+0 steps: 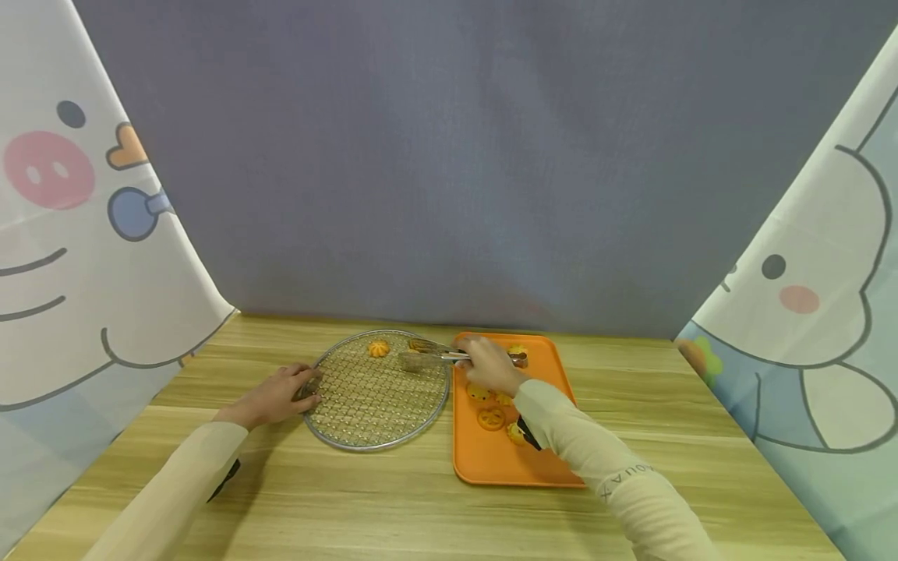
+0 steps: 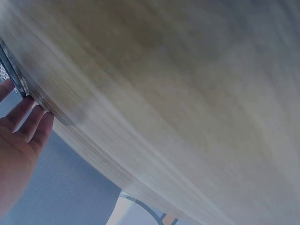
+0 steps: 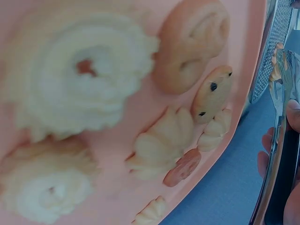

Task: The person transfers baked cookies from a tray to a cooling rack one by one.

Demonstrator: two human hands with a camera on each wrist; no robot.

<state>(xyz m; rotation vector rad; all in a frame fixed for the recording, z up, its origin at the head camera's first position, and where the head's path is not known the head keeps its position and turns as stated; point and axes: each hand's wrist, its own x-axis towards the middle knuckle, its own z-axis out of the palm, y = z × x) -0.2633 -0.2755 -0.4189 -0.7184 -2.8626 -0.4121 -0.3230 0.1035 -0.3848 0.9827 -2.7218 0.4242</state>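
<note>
One cookie [image 1: 378,347] lay on the wire rack [image 1: 372,425]. The right hand [image 1: 489,365] gripped tongs [image 1: 438,357] holding another above it; several remained on the orange tray [image 1: 491,463]. The left hand [image 1: 281,393], fingers relaxed, steadied the rack's rim.

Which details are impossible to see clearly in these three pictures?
- Head view: what the tongs pinch over the wire rack is too small to tell.
- Head view: the right hand and sleeve hide part of the orange tray.
- Left wrist view: motion blur; the left hand is cut off by the edge.
- Right wrist view: cookies are out of focus.
</note>
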